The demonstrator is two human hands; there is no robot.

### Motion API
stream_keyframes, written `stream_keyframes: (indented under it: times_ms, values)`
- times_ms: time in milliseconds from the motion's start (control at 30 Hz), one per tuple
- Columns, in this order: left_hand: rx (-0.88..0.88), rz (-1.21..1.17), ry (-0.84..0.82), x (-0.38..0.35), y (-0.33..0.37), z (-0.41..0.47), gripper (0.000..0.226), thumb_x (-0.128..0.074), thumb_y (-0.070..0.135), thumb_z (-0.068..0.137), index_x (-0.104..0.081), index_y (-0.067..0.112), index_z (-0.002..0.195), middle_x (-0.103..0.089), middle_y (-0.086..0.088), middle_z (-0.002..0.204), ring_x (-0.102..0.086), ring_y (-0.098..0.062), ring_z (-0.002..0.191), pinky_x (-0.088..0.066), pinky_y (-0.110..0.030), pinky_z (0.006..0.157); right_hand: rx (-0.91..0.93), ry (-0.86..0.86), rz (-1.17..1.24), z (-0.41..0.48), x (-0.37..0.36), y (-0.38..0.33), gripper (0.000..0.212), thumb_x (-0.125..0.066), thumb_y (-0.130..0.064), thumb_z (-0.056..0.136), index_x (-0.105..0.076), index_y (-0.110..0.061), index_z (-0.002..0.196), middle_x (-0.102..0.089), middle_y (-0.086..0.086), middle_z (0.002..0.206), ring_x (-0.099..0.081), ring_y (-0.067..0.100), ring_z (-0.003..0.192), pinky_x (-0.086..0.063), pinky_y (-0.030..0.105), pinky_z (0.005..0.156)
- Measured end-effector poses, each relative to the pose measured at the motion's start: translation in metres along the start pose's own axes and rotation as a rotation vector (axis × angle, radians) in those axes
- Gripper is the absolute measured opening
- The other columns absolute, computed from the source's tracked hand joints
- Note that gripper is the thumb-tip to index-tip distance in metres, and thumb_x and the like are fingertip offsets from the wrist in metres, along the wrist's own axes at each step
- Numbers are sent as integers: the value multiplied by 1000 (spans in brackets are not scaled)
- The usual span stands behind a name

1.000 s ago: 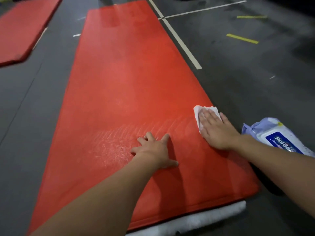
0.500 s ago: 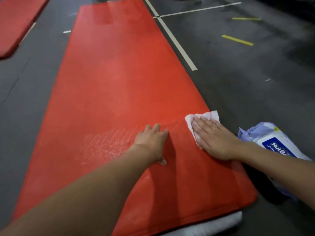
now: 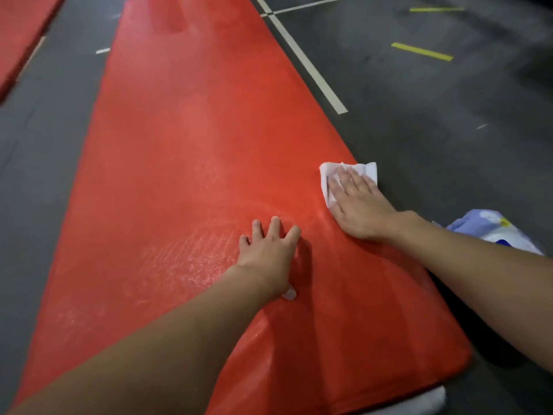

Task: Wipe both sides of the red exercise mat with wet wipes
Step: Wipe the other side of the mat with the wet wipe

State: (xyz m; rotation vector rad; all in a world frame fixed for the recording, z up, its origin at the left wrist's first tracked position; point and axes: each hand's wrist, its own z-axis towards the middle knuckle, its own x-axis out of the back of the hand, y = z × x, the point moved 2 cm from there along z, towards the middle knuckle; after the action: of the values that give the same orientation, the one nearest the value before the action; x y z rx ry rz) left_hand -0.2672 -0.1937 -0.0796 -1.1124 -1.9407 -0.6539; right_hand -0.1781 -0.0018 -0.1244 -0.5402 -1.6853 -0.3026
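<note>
The red mat (image 3: 185,145) lies flat on the dark floor (image 3: 449,130). The right hand (image 3: 359,205), fingers straight, presses a white wipe (image 3: 325,172) onto the mat's right edge. The left hand (image 3: 269,253) rests flat with fingers spread mid-mat. A pack of wipes (image 3: 490,229) sits on the floor just beside the mat.

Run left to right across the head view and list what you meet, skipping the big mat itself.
second red mat at the far left edge → left hand flat on the red exercise mat → right hand pressing the wet wipe → wipes pack on the floor
</note>
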Motion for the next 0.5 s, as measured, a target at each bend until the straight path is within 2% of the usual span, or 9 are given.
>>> stream_keyframes:
  times_ms: [67,133,167,300,333,433,467,500]
  values:
    - [-6,-25,17,-2,-2,0,122,-89,36,64,-5,27,152,8,-10,162,8,-46,147,-13,-64,116,142,39,-22,-18,-11,-7,65,-5,-46,100,2,-19,158,9,10,165,14,26,151,12,40,120]
    - [-14,-43,29,-4,-2,1,121,-89,35,64,-7,27,152,7,-8,162,9,-45,147,-11,-63,116,267,-40,-65,-27,-12,4,68,2,-51,96,6,-23,158,12,6,165,17,24,151,15,37,119]
    - [-15,-50,32,-4,-3,1,121,-89,35,64,-7,27,152,7,-8,162,9,-44,147,-11,-63,116,269,-63,-82,-20,-9,11,68,3,-51,95,7,-24,158,13,6,165,17,23,151,13,37,120]
    - [-12,-69,48,-4,-4,1,119,-89,34,63,-9,27,151,7,-6,162,10,-43,148,-10,-62,117,-21,-25,-6,13,4,5,60,-11,-38,104,2,-17,158,10,8,166,13,22,152,7,42,123]
    - [-7,-81,54,-5,-4,0,119,-90,33,63,-10,27,151,8,-7,162,10,-43,148,-10,-62,117,-19,0,12,9,1,-6,60,-13,-37,104,0,-15,158,9,10,166,12,24,152,7,44,123]
    - [94,-137,88,-8,-2,-4,119,-90,30,63,-9,29,150,16,-14,161,14,-47,146,-7,-64,116,286,16,-37,-19,-14,-21,62,-8,-41,101,2,-19,158,12,4,164,13,22,152,11,39,122]
    - [142,-160,81,-9,-2,-6,120,-89,29,63,-7,26,150,19,-19,159,15,-49,145,-7,-66,115,340,-10,-21,-18,-12,-17,60,-7,-41,102,4,-22,158,14,1,163,15,19,151,11,36,121]
    - [173,-181,65,-11,-2,-7,121,-89,29,64,-4,21,151,19,-22,159,15,-50,144,-7,-68,114,320,-34,-16,-12,-9,-13,59,-8,-41,103,6,-23,158,15,1,164,16,16,151,11,35,122]
